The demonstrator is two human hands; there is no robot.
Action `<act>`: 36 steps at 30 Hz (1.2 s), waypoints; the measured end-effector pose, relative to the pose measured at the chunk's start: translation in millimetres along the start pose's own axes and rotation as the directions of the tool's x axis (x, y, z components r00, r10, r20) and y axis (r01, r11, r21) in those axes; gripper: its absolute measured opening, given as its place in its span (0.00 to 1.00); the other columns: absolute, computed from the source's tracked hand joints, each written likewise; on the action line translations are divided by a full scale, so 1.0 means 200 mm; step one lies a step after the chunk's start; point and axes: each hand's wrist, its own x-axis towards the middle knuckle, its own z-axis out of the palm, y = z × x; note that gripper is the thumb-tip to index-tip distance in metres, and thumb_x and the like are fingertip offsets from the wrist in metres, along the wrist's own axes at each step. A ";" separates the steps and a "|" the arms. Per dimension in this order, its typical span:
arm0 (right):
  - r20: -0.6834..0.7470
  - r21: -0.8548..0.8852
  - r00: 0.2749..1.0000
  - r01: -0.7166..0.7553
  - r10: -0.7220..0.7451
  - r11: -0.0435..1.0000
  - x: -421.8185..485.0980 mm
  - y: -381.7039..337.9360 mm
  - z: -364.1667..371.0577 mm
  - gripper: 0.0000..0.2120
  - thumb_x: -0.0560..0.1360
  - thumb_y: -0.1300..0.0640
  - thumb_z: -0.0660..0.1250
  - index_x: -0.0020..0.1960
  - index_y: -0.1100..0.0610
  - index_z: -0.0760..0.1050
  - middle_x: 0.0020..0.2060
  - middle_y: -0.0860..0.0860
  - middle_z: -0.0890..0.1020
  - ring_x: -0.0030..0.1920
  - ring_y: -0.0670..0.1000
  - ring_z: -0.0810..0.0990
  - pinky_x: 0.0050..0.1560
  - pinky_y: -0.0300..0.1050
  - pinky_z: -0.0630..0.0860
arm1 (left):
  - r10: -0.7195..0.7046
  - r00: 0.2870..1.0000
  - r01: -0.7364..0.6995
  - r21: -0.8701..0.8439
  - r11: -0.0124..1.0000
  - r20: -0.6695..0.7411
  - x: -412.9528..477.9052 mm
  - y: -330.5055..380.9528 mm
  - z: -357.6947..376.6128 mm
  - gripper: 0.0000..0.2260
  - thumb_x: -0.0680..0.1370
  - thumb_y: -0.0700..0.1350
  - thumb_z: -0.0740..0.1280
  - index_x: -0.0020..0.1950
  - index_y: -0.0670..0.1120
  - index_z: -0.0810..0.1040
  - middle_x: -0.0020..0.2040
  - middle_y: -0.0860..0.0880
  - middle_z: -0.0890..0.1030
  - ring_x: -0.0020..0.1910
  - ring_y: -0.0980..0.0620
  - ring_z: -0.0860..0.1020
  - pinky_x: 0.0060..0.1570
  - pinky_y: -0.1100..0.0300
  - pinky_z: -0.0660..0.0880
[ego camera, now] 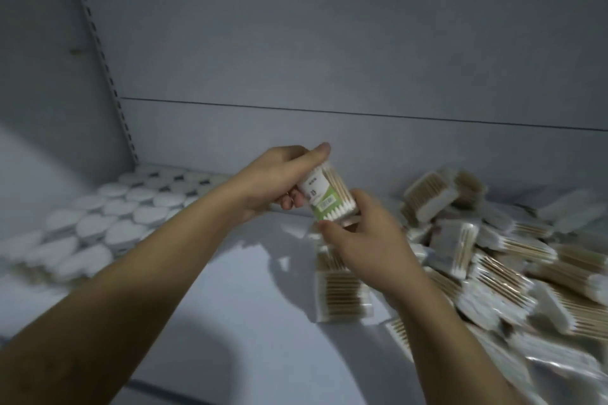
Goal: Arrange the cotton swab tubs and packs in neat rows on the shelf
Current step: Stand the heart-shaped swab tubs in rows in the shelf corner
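Note:
Both my hands hold one cotton swab pack (329, 196) with a white and green label, raised above the white shelf (237, 299). My left hand (279, 181) grips its upper end, thumb on top. My right hand (362, 233) grips its lower end from below. Several round white-lidded tubs (108, 217) stand in rows at the shelf's left. A loose heap of swab packs (493, 260) covers the right side. A small stack of packs (339, 286) lies just under my right hand.
The grey back panel (329, 59) rises behind the shelf, with a slotted upright (102, 56) in the left corner. A bare strip of shelf lies between the tubs and the heap.

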 end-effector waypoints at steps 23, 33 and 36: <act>0.126 -0.687 0.974 0.223 -0.190 0.692 0.13 0.07 0.64 0.27 0.65 0.47 0.65 0.62 0.56 0.76 0.51 0.52 0.81 0.49 0.55 0.80 0.51 0.50 0.78 | 0.086 0.963 -0.268 0.945 0.186 0.256 0.29 -0.58 -0.53 0.23 0.71 0.62 0.67 0.62 0.54 0.74 0.58 0.52 0.78 0.54 0.49 0.77 0.49 0.57 0.70; 0.278 -0.695 0.944 0.326 -0.179 0.641 0.10 0.04 0.67 0.28 0.72 0.45 0.60 0.69 0.53 0.69 0.58 0.51 0.77 0.57 0.54 0.76 0.59 0.50 0.71 | 0.095 0.946 -0.324 0.912 0.253 0.309 0.33 -0.60 -0.61 0.21 0.74 0.60 0.67 0.64 0.53 0.72 0.59 0.52 0.75 0.52 0.50 0.75 0.46 0.58 0.67; 0.334 -0.679 0.931 0.345 -0.146 0.647 0.10 0.03 0.68 0.29 0.77 0.46 0.59 0.76 0.50 0.57 0.68 0.49 0.68 0.67 0.53 0.66 0.69 0.47 0.58 | 0.094 0.955 -0.296 0.923 0.246 0.281 0.34 -0.59 -0.62 0.19 0.74 0.60 0.66 0.62 0.53 0.72 0.56 0.52 0.75 0.48 0.52 0.73 0.45 0.58 0.64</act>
